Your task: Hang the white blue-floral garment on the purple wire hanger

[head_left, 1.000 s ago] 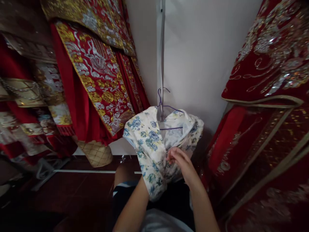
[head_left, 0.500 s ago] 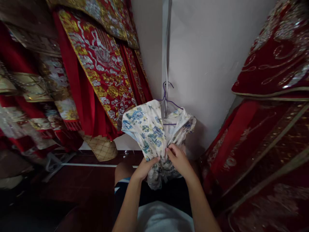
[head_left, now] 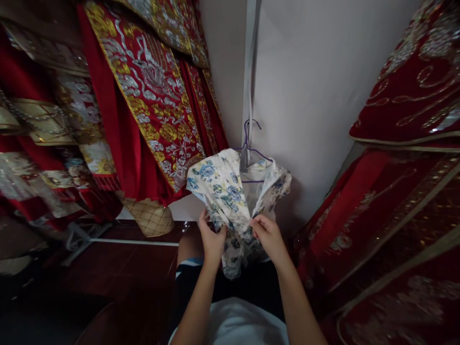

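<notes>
**Floral blouse (head_left: 228,194) hung just beyond my hands, its front edge pinched in my right**

The short-sleeved blouse, white with blue blooms, was directly in front of me on a purple wire hanger (head_left: 246,139), before a pale wall (head_left: 305,86). Its shoulders and open V neckline sat above and beyond both my hands, and its gathered lower part dropped between them, over my dark shorts (head_left: 192,287).

My right hand (head_left: 266,235) was at the bottom of the V, touching the cloth. Thumb and index finger were closed together on the front edge, and the other fingers were curled in behind them.

My left hand (head_left: 213,242) was at the blouse's left side, below the sleeve. It stood open, thumb and fingers well parted in a loose curve; the thumb overlapped the floral cloth and the fingers rose just beside its edge. Whether those fingertips were pressing on the fabric, I couldn't tell.

To my left hung a red garment embroidered in gold and silver (head_left: 154,100), its hem near the blouse's sleeve. To my right, well apart from my hand, was a dark red beaded garment (head_left: 406,100).
</notes>
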A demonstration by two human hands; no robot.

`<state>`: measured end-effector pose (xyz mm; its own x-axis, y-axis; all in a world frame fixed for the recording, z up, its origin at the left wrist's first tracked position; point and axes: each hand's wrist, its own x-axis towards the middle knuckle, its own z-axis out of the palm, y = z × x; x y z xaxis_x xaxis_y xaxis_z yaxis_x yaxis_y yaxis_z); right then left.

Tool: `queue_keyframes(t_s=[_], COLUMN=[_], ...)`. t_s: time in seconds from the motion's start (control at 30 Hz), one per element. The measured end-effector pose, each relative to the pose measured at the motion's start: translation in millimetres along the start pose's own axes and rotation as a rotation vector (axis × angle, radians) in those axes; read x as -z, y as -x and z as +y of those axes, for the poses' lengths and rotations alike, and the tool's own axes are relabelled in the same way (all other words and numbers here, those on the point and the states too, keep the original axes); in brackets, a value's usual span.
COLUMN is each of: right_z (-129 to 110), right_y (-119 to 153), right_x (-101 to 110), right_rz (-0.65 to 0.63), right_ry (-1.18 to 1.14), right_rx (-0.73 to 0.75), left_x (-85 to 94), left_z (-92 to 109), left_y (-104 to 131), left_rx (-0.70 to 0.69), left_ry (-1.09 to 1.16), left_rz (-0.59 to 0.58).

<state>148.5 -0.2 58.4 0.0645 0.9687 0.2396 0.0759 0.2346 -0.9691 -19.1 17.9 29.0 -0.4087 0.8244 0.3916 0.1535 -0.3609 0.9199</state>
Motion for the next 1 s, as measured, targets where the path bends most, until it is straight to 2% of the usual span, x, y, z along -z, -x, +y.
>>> queue_keyframes(t_s=[0.03,0.07,0.1,0.17,0.23,0.3,0.37,0.47,0.57,0.7,0.87,0.93,1.0], right_z=[-1,-2,-4,-6,-9,-11,-16,-32,-56,-90,-106,-104,-102], right_y=[0,0,1,3,6,5,-6,-39,-82,-122,-131,-127,-121], right_x=[-1,-2,-4,-7,-10,-11,-10,-6,-3,-6,-11,-9,-5], right_rz=[0.019,0.025,0.017,-0.03,-0.083,-0.103,-0.073,0.05,0.173,0.233,0.258,0.215,0.189], right_ry=[-0.009,-0.018,-0.029,-0.061,-0.101,-0.141,-0.183,-0.259,-0.322,-0.318,-0.325,-0.304,-0.277], right_rx=[0.008,0.011,0.012,0.007,-0.003,-0.038,-0.082,-0.098,-0.052,0.083,0.181,0.22,0.264], left_x=[-1.5,-3.4,-5.9,-12.2,-19.1,-24.4,-27.3,-28.1,-28.5,-30.0,-28.6,-28.1,-29.3], left_z=[-1,-1,0,4,8,10,11,10,12,16,12,17,31], left_y=[3,7,12,21,29,32,32,28,25,28,28,19,1], left_rx=[-0.119,-0.22,-0.292,-0.333,-0.286,-0.251,-0.263,-0.297,-0.315,-0.316,-0.285,-0.255,-0.247], left_ry=[-0.096,-0.168,-0.203,-0.168,-0.072,-0.025,-0.071,-0.208,-0.304,-0.385,-0.396,-0.295,-0.138], left_rz=[0.075,0.089,0.04,-0.195,-0.419,-0.521,-0.557,-0.618,-0.684,-0.738,-0.826,-0.864,-0.861])
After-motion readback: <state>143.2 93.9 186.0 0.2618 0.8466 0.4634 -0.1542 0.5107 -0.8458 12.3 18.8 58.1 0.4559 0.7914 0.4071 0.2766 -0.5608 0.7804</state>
